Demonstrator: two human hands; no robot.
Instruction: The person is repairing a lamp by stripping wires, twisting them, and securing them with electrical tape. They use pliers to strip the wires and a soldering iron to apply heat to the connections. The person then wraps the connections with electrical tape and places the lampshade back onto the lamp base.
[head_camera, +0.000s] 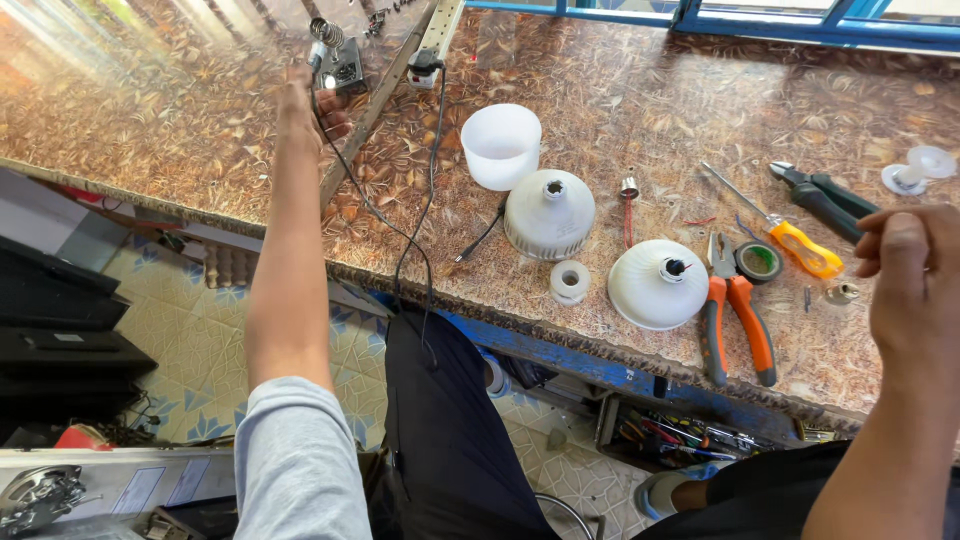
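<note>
Your left hand (305, 105) is stretched far out over the glossy counter (620, 90), which has a brown leaf pattern. It reaches the soldering iron (320, 40) with its coiled metal stand, and the fingers seem to close around the handle, but the grip is partly hidden, so I cannot tell for sure. A thin black cord (375, 215) runs from there down over the counter edge.

Your right hand (915, 275) is raised at the right side, fingers curled narrow together; if something is pinched inside, I cannot see it.

Between your hands lie a translucent white plastic dome (500, 145), two ribbed white lamp housings (548, 213), a small white ring (570, 281), orange-handled pliers (735, 315), a roll of tape (759, 261) and a yellow-handled screwdriver (790, 235).
</note>
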